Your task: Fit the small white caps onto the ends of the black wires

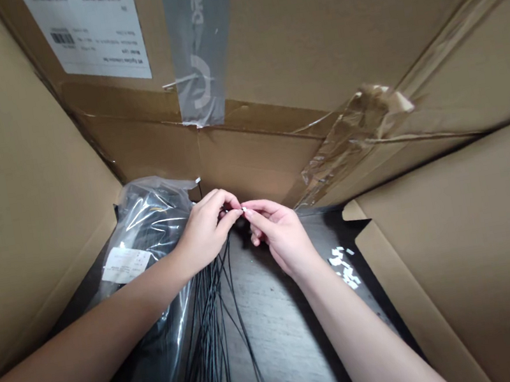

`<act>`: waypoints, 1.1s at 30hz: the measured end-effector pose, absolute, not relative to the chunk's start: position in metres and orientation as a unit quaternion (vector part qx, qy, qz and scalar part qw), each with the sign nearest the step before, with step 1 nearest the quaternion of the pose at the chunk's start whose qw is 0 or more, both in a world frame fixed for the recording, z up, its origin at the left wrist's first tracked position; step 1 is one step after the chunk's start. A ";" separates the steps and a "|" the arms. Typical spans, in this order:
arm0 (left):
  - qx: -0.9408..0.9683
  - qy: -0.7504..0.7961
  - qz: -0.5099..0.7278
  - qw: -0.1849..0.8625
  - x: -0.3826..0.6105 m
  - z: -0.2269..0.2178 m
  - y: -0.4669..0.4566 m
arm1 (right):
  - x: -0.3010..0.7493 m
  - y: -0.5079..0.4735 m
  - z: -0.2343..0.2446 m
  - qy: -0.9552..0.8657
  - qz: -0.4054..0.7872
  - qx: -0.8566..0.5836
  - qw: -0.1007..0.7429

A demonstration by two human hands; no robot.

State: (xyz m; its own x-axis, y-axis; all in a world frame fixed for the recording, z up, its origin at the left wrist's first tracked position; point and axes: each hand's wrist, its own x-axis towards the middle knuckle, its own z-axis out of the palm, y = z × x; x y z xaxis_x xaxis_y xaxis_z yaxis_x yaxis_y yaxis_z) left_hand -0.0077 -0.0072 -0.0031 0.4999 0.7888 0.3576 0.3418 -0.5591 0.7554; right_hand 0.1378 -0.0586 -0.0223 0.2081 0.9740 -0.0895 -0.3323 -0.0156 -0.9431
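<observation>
My left hand [207,227] is closed in a pinch on the end of a thin black cable. Fingertip to fingertip with it, my right hand [283,231] pinches a small white piece [244,209] at that cable end; whether the two are joined is too small to tell. Below my hands a bundle of black cables [211,327] trails over the dark tabletop [276,323] toward me. One cable with a white tip [198,180] sticks up behind my left hand. Several loose small white pieces [345,270] lie scattered to the right of my right forearm.
A clear plastic bag [154,200] of dark contents, with a white label [126,264], lies left of the cables. A large taped cardboard box [289,37] stands directly behind. Cardboard panels rise at the left [14,171] and right [481,245].
</observation>
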 end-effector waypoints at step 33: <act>0.827 0.323 0.379 0.259 -0.008 -0.004 -0.010 | 0.139 -0.059 -0.024 -0.354 0.521 -0.477 0.613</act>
State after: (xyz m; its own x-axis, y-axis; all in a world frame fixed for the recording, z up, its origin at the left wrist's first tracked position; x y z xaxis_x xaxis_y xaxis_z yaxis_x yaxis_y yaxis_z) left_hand -0.0076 -0.0103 -0.0038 0.5034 0.7313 0.4603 0.3379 -0.6568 0.6741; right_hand 0.1385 -0.0588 -0.0238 0.2064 0.9764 -0.0628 -0.3017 0.0025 -0.9534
